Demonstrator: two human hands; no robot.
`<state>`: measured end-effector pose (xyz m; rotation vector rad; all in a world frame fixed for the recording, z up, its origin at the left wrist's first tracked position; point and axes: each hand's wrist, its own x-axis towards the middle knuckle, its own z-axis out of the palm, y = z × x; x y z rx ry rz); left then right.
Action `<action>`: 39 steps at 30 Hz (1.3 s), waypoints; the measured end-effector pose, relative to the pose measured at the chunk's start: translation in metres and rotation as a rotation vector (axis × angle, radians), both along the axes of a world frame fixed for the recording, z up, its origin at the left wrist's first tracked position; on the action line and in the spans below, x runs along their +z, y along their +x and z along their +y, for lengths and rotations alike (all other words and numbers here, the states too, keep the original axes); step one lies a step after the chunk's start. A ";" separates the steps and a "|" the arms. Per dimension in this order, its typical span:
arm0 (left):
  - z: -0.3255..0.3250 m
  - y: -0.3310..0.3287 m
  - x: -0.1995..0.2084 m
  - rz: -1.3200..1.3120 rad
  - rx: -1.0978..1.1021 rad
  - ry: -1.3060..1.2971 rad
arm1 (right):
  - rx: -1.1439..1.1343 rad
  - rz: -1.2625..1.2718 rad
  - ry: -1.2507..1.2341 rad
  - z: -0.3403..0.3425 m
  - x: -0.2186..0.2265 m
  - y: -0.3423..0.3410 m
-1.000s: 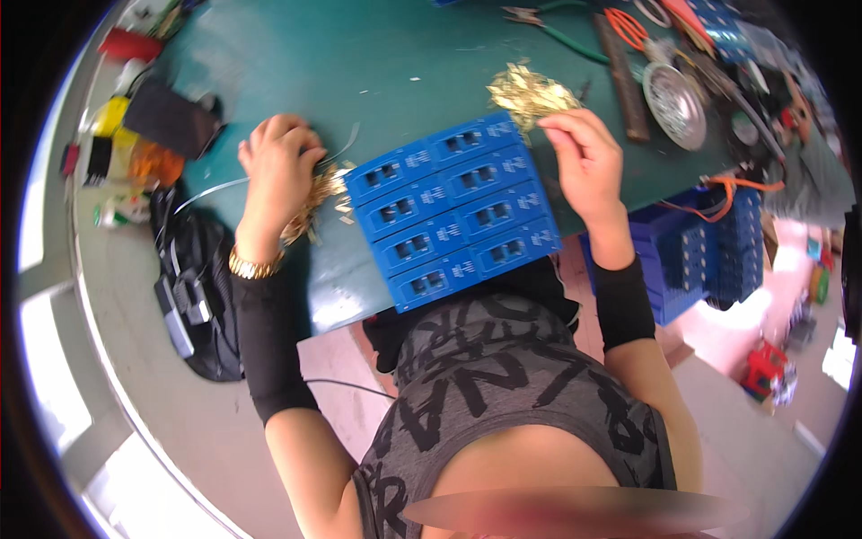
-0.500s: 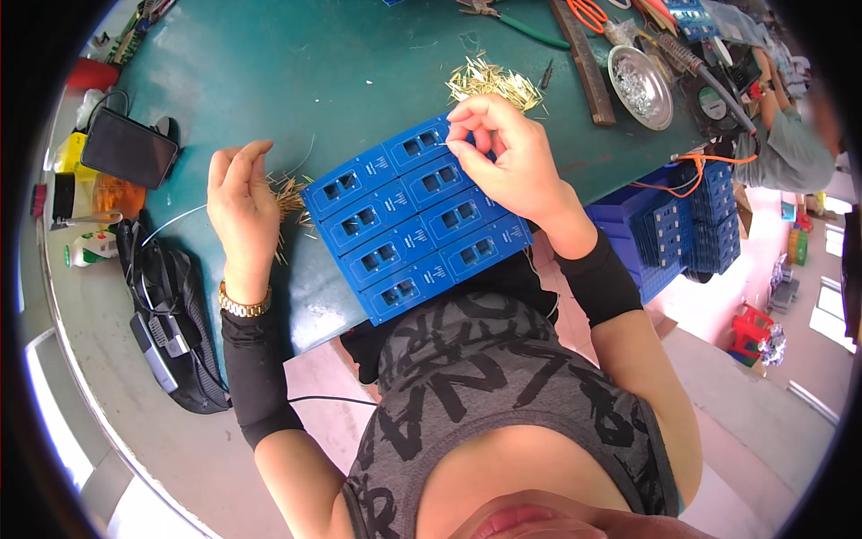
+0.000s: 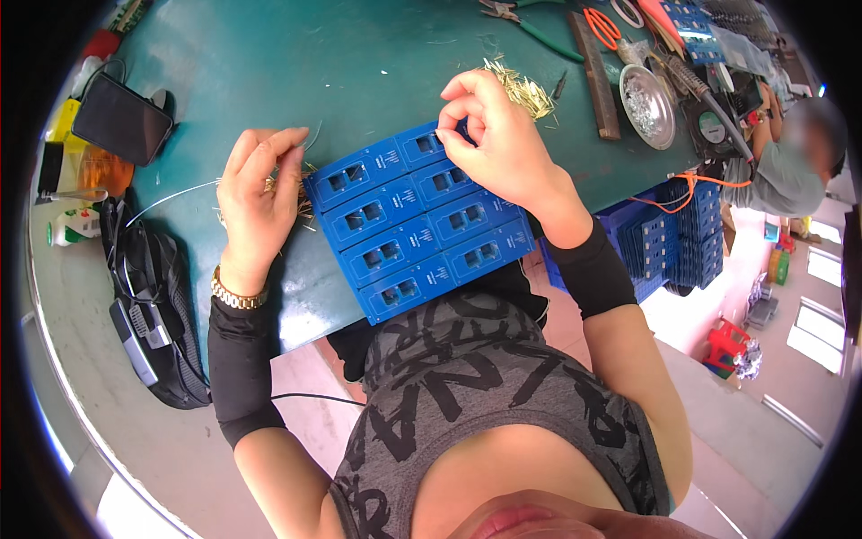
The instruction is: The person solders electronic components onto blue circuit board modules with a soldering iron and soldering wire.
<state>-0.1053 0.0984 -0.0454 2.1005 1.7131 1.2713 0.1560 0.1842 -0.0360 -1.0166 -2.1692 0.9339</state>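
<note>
A blue circuit-board panel (image 3: 422, 229), with several pairs of square openings, lies tilted at the table's near edge. My right hand (image 3: 498, 135) is over its far right corner, thumb and forefinger pinched close to the board; whatever they hold is too small to make out. Left of the panel, my left hand (image 3: 260, 184) is closed with its fingertips together. A thin pale wire (image 3: 175, 198) runs into it from the left, and a fine end shows past the fingertips. Thin brass-coloured pins (image 3: 305, 205) lie partly hidden behind that hand.
Beyond my right hand is a heap of similar pins (image 3: 525, 94). Farther right are a wooden bar (image 3: 594, 81), a metal dish (image 3: 646, 108) and green-handled pliers (image 3: 539, 36). A phone (image 3: 124, 117) stands at left; a purple crate (image 3: 593, 256) with stacked boards is at right. Another person sits beyond.
My right hand has shifted slightly left, and the thin pin seen at its fingertips is no longer distinguishable. My left hand has moved nearer the panel, its fingers more bent. The whole view has shifted slightly.
</note>
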 end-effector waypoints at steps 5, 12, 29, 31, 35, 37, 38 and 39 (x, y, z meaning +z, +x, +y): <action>0.000 -0.001 -0.002 0.060 -0.016 0.043 | 0.010 -0.004 0.002 0.002 -0.003 -0.002; -0.002 0.001 0.001 -0.021 -0.056 0.051 | 0.047 -0.005 0.150 0.002 -0.007 -0.004; -0.010 0.020 0.005 -0.115 -0.282 -0.250 | 0.124 -0.286 0.621 0.005 -0.007 0.018; -0.011 0.020 0.006 -0.111 -0.280 -0.255 | 0.117 -0.267 0.633 0.004 -0.009 0.017; -0.012 0.024 0.010 -0.086 -0.268 -0.300 | 0.149 -0.237 0.608 0.003 -0.012 0.020; -0.011 0.026 0.009 -0.076 -0.290 -0.271 | 0.139 -0.267 0.610 0.004 -0.011 0.021; -0.011 0.027 0.008 -0.066 -0.301 -0.246 | 0.154 -0.241 0.623 0.004 -0.012 0.022; -0.011 0.027 0.010 -0.074 -0.320 -0.229 | 0.168 -0.225 0.644 0.006 -0.008 0.023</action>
